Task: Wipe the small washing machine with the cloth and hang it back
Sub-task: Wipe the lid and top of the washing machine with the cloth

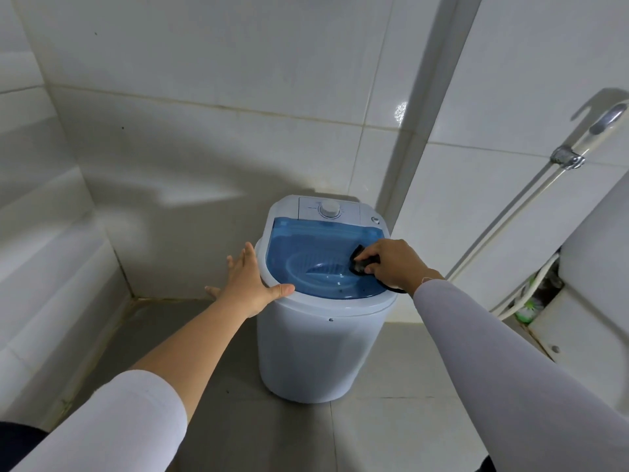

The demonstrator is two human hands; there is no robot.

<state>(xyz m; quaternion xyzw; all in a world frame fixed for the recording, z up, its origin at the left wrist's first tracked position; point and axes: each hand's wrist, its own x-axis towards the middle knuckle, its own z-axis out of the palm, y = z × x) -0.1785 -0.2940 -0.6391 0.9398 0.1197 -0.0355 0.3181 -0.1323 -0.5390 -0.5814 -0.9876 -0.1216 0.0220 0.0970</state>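
Pressing a soft, limp dark cloth (360, 264) onto the small white plastic washing machine (316, 349)'s slick translucent blue lid (306, 247), the right hand (391, 264) is bunched around it; the left hand (250, 284), fingers spread, steadies the probably light rim.

Right hand (391, 264) with dark cloth (361, 264) on washing machine (316, 349) lid

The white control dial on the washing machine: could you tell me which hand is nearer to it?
Right. The right hand wipes the blue lid just below the dial; the left hand rests on the machine's left rim.
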